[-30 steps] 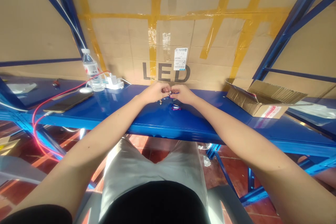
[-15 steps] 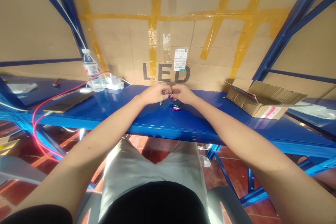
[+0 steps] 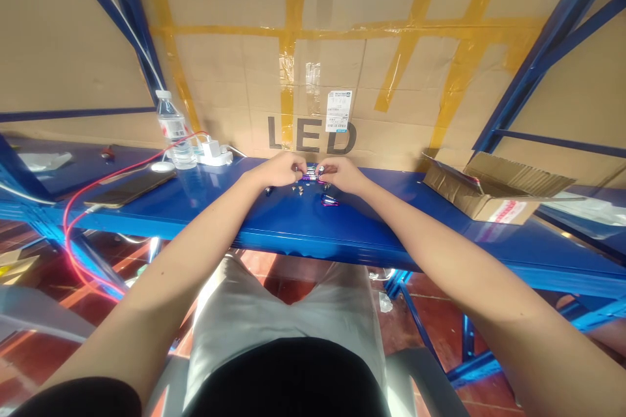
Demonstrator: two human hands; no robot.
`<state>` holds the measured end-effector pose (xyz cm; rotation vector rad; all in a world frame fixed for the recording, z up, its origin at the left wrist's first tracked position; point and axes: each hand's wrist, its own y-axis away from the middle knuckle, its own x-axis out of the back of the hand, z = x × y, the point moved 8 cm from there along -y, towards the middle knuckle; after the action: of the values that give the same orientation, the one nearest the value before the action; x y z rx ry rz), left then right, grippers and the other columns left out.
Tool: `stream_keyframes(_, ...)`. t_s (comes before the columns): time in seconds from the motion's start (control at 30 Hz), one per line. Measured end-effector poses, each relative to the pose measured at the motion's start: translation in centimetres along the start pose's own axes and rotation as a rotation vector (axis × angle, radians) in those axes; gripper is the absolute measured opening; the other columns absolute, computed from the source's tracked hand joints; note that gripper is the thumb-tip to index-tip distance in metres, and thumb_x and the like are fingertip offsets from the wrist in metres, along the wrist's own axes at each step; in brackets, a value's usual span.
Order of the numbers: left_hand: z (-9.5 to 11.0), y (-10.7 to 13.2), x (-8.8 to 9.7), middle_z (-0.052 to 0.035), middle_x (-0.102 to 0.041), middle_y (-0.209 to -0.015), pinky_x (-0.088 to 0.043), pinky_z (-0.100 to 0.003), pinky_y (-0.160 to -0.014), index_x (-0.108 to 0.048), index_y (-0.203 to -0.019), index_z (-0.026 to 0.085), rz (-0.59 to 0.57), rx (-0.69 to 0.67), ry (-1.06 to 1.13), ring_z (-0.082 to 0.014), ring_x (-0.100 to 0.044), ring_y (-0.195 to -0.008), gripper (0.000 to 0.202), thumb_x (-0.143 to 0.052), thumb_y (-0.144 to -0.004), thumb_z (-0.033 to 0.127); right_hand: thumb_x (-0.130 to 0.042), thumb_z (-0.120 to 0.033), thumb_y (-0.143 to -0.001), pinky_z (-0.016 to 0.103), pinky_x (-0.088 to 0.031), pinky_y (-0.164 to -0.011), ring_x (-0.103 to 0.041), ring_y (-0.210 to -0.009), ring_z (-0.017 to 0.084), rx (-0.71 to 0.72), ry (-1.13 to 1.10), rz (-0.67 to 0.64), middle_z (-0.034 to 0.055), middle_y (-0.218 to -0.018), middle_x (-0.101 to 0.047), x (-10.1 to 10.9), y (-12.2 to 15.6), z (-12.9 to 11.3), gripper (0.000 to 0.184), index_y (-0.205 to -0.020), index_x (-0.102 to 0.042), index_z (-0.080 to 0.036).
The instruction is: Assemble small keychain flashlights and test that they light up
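Both my hands rest close together on the blue metal shelf (image 3: 303,228). My left hand (image 3: 276,171) and my right hand (image 3: 341,174) have their fingers closed, pinching a small purple and silver part (image 3: 310,176) between them. Several tiny metal pieces (image 3: 297,189) lie on the shelf just below my left hand. Another small purple part (image 3: 328,200) lies near my right wrist. The fingertips are too small to show the grip in detail.
A water bottle (image 3: 172,130), a white charger (image 3: 212,152) with a red cable (image 3: 88,202) and a phone (image 3: 128,189) sit at the left. An open cardboard box (image 3: 493,192) lies at the right. A taped cardboard sheet marked LED (image 3: 313,78) stands behind.
My hands have drawn slightly apart, so the purple part shows between them. The small metal pieces under my left hand are now uncovered.
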<state>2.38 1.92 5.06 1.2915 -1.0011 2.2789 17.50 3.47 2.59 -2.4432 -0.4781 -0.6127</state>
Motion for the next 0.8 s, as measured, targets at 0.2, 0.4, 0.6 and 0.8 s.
stream_keyframes(0.2, -4.0, 0.7, -2.2, -0.0040, -0.080, -0.089, -0.048, -0.025, -0.061, -0.080, -0.095, 0.022, -0.325, 0.210, 0.013, -0.0195, -0.070, -0.074, 0.031, -0.070, -0.067, 0.028, -0.083, -0.028, -0.066, 0.033, -0.051, -0.071, -0.066, -0.071, 0.019, -0.073, -0.103, -0.075, 0.0042, -0.075, -0.074, -1.0, 0.5, -0.5, 0.023, -0.081, -0.069, -0.016)
stream_keyframes(0.4, -4.4, 0.1, -2.6, -0.0038, -0.079, -0.085, -0.047, -0.025, -0.064, -0.081, -0.088, 0.022, -0.319, 0.175, -0.017, -0.0181, -0.066, -0.070, 0.024, -0.074, -0.066, 0.032, -0.087, -0.028, -0.064, 0.034, -0.053, -0.074, -0.069, -0.074, 0.020, -0.086, -0.068, -0.172, 0.0044, -0.076, -0.076, -2.1, 0.8, -0.3, 0.026, -0.076, -0.067, -0.017)
stream_keyframes(0.6, -4.4, 0.6, -2.6, -0.0056, -0.077, -0.081, -0.045, -0.026, -0.058, -0.079, -0.086, 0.021, -0.367, 0.233, -0.048, -0.0182, -0.063, -0.065, 0.023, -0.072, -0.067, 0.031, -0.086, -0.026, -0.067, 0.034, -0.054, -0.073, -0.069, -0.072, 0.020, -0.080, -0.047, -0.171, 0.0045, -0.077, -0.076, -2.1, 0.7, -0.2, 0.023, -0.076, -0.067, -0.017)
stream_keyframes(0.8, -4.1, 0.6, -2.7, -0.0063, -0.077, -0.083, -0.047, -0.025, -0.058, -0.077, -0.086, 0.020, -0.359, 0.226, -0.031, -0.0182, -0.065, -0.066, 0.024, -0.071, -0.065, 0.028, -0.088, -0.029, -0.064, 0.036, -0.056, -0.077, -0.071, -0.077, 0.021, -0.074, -0.075, -0.176, 0.0047, -0.080, -0.078, -2.1, 0.7, -0.2, 0.026, -0.076, -0.068, -0.017)
